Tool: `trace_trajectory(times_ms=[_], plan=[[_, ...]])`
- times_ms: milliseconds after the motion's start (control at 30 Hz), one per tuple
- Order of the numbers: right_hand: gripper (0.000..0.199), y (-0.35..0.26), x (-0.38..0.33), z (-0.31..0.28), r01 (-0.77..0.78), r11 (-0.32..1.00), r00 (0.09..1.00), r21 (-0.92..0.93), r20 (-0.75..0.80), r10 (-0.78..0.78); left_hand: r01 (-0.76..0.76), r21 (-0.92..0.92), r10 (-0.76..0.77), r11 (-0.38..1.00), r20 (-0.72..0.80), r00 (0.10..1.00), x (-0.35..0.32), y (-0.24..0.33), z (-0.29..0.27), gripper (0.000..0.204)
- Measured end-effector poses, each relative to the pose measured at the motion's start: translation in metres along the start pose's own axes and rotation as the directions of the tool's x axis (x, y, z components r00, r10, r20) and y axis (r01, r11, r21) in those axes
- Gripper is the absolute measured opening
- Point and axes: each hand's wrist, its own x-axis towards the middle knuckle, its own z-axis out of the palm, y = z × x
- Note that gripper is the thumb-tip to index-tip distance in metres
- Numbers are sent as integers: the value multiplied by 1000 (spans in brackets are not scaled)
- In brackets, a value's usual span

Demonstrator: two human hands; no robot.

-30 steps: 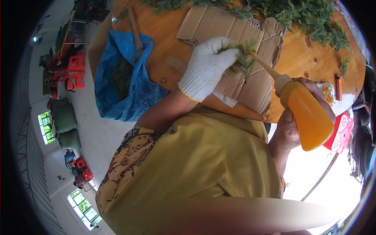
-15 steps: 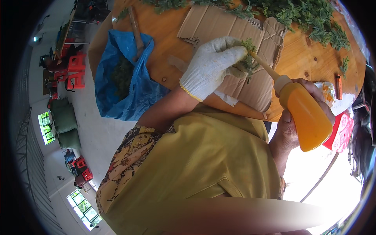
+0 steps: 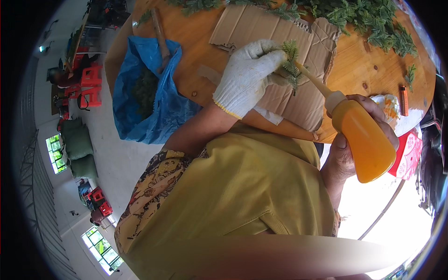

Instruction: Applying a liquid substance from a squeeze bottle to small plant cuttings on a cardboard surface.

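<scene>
My left hand (image 3: 249, 72), in a white knit glove, pinches a small green fir sprig (image 3: 291, 65) above the cardboard. My bare right hand (image 3: 366, 133) is wrapped round an orange squeeze bottle (image 3: 366, 140) with a pale collar. The bottle tilts so that its long thin nozzle (image 3: 313, 79) points up and left. The nozzle's tip meets the sprig near its middle; whether any glue-like liquid comes out is too small to see. Flattened cardboard (image 3: 261, 28) lies under my left hand on the round wooden table (image 3: 368, 70).
At the left, a blue plastic bag (image 3: 140, 112) with greenery inside hangs at the table edge, a wooden stick (image 3: 161, 39) at its mouth. Fir branches (image 3: 359, 16) pile along the far side. An orange lighter (image 3: 403, 101) and crumpled stained paper (image 3: 387, 106) lie at the right.
My left hand and the sprig have shifted slightly up and left. The bottle stays in my right hand, its nozzle still at the sprig.
</scene>
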Motion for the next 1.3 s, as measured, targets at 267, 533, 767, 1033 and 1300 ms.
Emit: trace_trajectory(times_ms=[267,533,767,1033,1300], plan=[[42,-2,0,-1,11,999,999,-32,32,-10,-13,-15,13,1000,-4,1000,2,0,-2,12],[60,-8,3,7,36,982,999,-188,-9,-38,-49,-17,48,999,-29,998,6,0,-8,12],[55,-6,4,6,52,986,999,-159,15,-50,-58,-44,56,997,-33,998,8,2,-12,13],[54,-9,3,8,45,984,999,-172,26,-41,-59,-55,57,997,-34,998,9,4,-14,12],[54,-9,1,6,42,983,999,-176,38,-36,-77,-101,72,992,-58,996,10,4,-17,11]])
